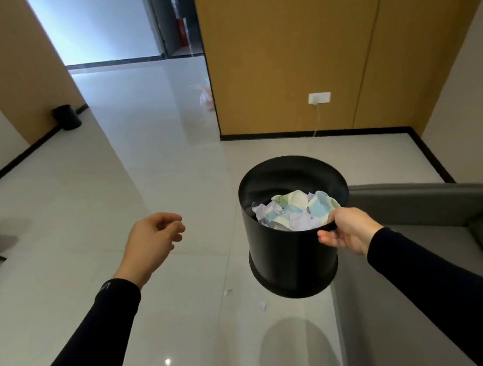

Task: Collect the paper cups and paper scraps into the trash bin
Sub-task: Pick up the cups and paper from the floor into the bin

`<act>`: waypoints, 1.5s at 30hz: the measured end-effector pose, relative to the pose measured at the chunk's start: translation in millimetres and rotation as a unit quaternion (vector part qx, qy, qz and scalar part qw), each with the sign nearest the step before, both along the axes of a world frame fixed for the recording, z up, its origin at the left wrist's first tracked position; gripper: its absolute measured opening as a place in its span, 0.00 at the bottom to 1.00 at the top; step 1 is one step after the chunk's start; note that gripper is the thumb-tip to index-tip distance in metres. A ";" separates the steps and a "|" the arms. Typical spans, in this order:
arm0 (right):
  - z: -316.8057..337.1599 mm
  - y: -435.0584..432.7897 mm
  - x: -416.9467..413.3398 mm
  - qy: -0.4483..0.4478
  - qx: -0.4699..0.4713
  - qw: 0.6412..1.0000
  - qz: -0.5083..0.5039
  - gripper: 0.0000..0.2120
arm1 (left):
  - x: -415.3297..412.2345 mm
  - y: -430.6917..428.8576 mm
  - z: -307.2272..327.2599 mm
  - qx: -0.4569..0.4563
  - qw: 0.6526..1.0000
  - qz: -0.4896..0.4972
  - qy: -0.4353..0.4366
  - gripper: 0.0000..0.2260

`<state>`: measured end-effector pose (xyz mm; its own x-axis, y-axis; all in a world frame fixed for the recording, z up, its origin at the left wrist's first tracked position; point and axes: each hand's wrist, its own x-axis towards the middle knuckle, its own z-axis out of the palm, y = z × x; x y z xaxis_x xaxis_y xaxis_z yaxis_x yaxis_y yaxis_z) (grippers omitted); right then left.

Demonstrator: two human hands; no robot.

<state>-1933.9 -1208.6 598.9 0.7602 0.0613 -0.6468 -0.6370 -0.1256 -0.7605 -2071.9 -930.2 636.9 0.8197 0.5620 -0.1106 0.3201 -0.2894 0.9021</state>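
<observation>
Head view. Tiled floor point(83, 243), two scraps point(262, 305) left on it. Right hand point(347, 232) pinches the rim of the raised bin point(292, 257), full of cups point(295, 202); left hand point(155, 243) loosely curled, empty. One-sided grip: the bin may tip and spill.

A single wide-angle view comes from the person's head, looking forward and steeply down across a pale tiled floor point(83, 210). Both forearms reach in from the bottom corners, so the left hand point(155, 240) and right hand point(350, 229) sit close to the lens, with the black trash bin point(292, 257) just as near. Beyond them the view runs far down a corridor toward a second black bin point(66, 117) by the wall. Straight wall edges lean outward near the frame's sides.
</observation>
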 end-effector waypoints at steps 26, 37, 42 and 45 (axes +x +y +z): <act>-157.5 252.7 281.2 0.150 -0.053 0.986 0.055 0.10 | 287.4 192.5 -171.7 -0.112 0.977 0.068 0.168 0.07; -374.3 328.5 398.2 0.206 -0.078 0.972 0.078 0.09 | 394.6 241.6 -370.0 -0.128 0.952 0.076 0.266 0.08; -487.9 335.5 434.4 0.201 -0.097 0.966 0.131 0.08 | 419.5 243.5 -479.2 -0.131 0.941 0.093 0.299 0.09; -542.4 334.6 450.9 0.203 -0.107 0.962 0.149 0.09 | 427.6 240.3 -533.3 -0.149 0.929 0.098 0.324 0.08</act>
<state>-1483.0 -874.0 56.5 0.4107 0.0706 -0.9090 -0.7876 -0.4749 -0.3927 -1644.3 -689.9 103.6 0.4121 0.5591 -0.7194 0.8442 0.0628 0.5323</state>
